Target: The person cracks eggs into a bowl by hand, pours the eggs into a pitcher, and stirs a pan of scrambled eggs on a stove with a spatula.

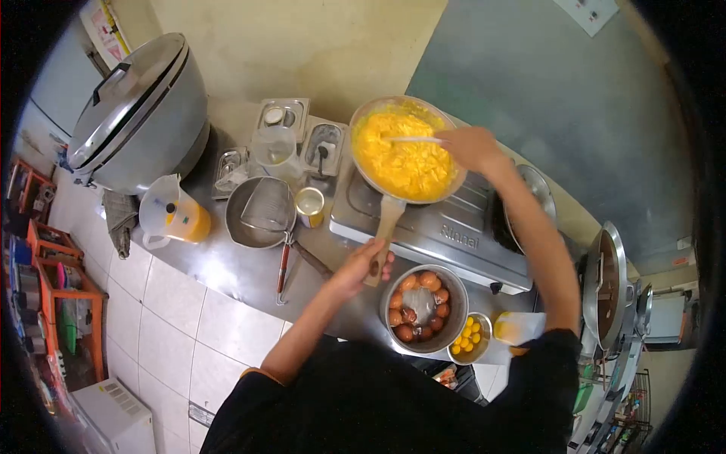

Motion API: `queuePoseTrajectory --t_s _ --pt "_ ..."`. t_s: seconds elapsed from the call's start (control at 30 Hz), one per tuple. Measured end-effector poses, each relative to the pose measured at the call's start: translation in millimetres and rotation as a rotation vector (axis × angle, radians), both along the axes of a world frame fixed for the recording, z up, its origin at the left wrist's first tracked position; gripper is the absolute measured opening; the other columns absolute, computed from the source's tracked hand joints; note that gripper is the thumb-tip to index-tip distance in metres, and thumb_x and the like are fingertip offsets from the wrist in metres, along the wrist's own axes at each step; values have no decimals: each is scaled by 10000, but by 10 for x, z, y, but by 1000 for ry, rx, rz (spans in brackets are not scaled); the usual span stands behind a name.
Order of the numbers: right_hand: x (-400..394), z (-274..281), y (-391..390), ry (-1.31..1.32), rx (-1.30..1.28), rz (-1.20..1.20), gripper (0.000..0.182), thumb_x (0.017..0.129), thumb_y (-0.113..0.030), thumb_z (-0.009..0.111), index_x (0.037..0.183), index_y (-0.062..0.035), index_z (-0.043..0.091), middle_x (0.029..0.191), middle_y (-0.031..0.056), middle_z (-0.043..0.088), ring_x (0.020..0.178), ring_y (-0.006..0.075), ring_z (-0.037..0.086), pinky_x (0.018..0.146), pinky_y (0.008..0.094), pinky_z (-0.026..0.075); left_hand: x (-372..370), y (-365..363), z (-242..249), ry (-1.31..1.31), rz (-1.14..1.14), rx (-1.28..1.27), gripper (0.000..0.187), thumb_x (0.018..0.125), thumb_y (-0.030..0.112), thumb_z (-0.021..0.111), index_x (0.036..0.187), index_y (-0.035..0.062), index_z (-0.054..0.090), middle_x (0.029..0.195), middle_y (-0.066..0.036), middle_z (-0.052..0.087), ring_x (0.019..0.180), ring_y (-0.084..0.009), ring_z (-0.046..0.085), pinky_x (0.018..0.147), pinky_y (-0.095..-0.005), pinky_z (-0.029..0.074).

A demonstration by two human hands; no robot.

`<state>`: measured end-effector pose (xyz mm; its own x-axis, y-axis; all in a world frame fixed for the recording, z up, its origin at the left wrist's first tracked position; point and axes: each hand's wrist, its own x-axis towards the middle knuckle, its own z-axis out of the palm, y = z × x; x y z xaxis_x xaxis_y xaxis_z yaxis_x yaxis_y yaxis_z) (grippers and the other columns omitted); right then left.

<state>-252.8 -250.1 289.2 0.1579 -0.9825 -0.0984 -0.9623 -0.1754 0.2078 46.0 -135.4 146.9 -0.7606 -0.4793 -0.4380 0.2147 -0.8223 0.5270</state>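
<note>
A person in a black top stands at a steel table point(227, 265), cooking scrambled egg point(404, 155) in a frying pan point(378, 113) on a gas stove point(446, 227) — the brand embossed on its front appears to read "Rinnai". The left hand point(361, 266) is clamped around the pan's wooden handle point(384, 227), which points down toward the person. The right hand point(469, 145) is closed on a pale utensil point(414, 139) whose far end lies in the yellow egg. Just beside the left hand sits a metal bowl of brown eggs point(420, 306), touching a smaller bowl of yolks point(469, 337). Farther left stand a tin can point(309, 206), a strainer point(266, 206) resting in a pot, a jug of orange liquid point(172, 213) and a large lidded cooker point(140, 113).
</note>
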Motion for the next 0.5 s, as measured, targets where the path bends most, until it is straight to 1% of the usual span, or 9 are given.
queuePoseTrajectory --t_s 0.03,0.07,0.13,0.17,0.2,0.27,0.37,0.47,0.5 --pt "4 284 169 51 56 3 318 990 -323 493 1273 -278 630 934 130 713 849 330 687 706 497 533 6 12 -11 93 12 113 448 1053 456 409 1311 98 489 865 15 531 628 -81 461 537 -213 401" --pt "82 548 380 103 113 5 320 991 -344 497 1272 -273 633 891 122 712 828 322 688 694 495 531 19 1 -34 139 1 150 447 1052 467 404 1296 102 488 835 21 499 605 -73 419 518 -208 370" --pt "303 818 725 269 280 -96 315 994 -345 505 1276 -293 634 804 124 689 731 331 682 661 497 526 -7 -7 -78 236 -24 226 447 1051 489 393 1265 108 487 774 32 436 559 -57 334 479 -197 308" --pt "329 740 884 304 294 -44 321 995 -337 507 1290 -289 623 757 125 671 678 335 673 623 487 523 -19 -19 -11 169 -45 209 466 1047 517 376 1240 105 478 755 39 403 532 -45 280 443 -199 243" --pt "332 580 1013 337 305 10 328 996 -330 509 1304 -284 612 710 126 653 625 338 664 584 477 520 -25 -35 12 147 -57 208 463 1047 517 374 1231 104 478 754 39 401 532 -46 281 441 -200 243" --pt "296 41 1169 187 138 33 356 992 -311 523 1341 -266 577 671 140 636 576 349 652 525 459 512 -11 -44 28 99 -76 208 458 1049 517 370 1213 103 477 752 39 396 531 -48 282 438 -202 242" --pt "483 -319 989 40 81 -127 442 969 -204 491 1409 -245 513 812 156 686 699 349 689 611 472 540 -24 -62 -55 112 -73 245 439 1052 506 370 1185 102 478 752 38 395 530 -50 283 439 -201 244" --pt "652 -410 613 -8 97 -359 395 991 -231 461 1377 -212 546 902 183 698 809 360 699 719 486 547 -27 -45 -17 105 -45 204 429 1046 504 399 1170 102 480 742 36 389 532 -50 290 441 -200 246" --pt "561 -505 522 -125 26 -368 375 1001 -256 463 1355 -195 568 919 192 702 823 370 698 730 482 548 -33 -24 -23 101 -36 199 436 1043 508 405 1171 98 476 739 37 389 527 -51 294 435 -200 248"
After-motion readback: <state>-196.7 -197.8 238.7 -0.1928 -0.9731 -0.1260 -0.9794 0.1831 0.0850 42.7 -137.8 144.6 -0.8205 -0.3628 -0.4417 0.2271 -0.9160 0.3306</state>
